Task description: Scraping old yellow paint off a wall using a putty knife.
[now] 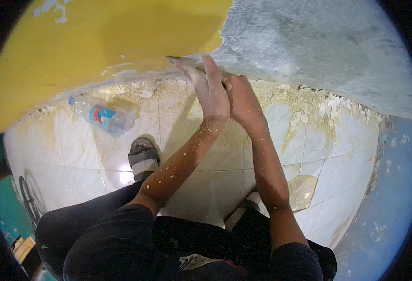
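Note:
Both hands are together low on the wall, at the border between yellow paint (156, 31) and bare grey plaster (297, 42). A thin metal scraper blade (172, 60) pokes out to the left beyond my fingertips, lying against the paint's lower edge. My left hand (213, 95), whitened with dust, bears on the scraper with its fingers stretched along it. Close beside it, my right hand (244, 100) is curled around the tool's rear part; the handle is hidden in the hands. Paint flecks cling to my left forearm.
A clear plastic bottle (102, 117) with a blue cap lies on the tiled floor (199, 189) at left. Paint chips (327, 109) line the wall's foot. A broken tile patch (301, 191) shows right of my right foot. A blue wall (385, 196) bounds the right.

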Demonstrator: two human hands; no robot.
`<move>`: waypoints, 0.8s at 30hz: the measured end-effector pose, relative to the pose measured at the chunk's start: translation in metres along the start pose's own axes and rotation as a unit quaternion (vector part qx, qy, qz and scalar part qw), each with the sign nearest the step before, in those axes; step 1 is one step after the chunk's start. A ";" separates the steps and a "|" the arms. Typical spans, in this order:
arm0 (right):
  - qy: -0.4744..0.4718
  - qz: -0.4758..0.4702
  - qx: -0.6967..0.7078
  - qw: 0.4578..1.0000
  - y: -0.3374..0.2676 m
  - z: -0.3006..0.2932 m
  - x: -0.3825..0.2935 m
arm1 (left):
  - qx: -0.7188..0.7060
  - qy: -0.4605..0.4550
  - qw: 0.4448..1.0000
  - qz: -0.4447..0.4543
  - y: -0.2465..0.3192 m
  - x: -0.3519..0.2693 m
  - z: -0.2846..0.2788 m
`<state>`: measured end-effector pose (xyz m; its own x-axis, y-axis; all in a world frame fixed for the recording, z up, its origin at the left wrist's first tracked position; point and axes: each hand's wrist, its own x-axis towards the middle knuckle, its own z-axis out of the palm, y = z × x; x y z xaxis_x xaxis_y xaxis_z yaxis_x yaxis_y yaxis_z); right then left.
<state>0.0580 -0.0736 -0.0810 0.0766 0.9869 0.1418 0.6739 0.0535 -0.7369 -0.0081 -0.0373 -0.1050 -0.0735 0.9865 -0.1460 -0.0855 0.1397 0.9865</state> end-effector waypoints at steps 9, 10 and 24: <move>-0.043 0.059 -0.118 0.990 -0.012 -0.044 0.001 | -0.078 -0.109 0.990 0.049 0.008 -0.022 -0.001; -0.029 0.061 -0.142 0.988 -0.015 -0.043 0.000 | -0.134 -0.133 0.982 0.005 0.010 -0.018 -0.004; -0.053 0.046 -0.140 0.988 -0.016 -0.042 0.010 | -0.336 -0.091 0.930 -0.122 0.046 0.007 0.012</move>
<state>0.0788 -0.0712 -0.0396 0.0805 0.9968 0.0014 0.8455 -0.0675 -0.5296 -0.0009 -0.0234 -0.0599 0.1934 0.9393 -0.2834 -0.6835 0.3362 0.6479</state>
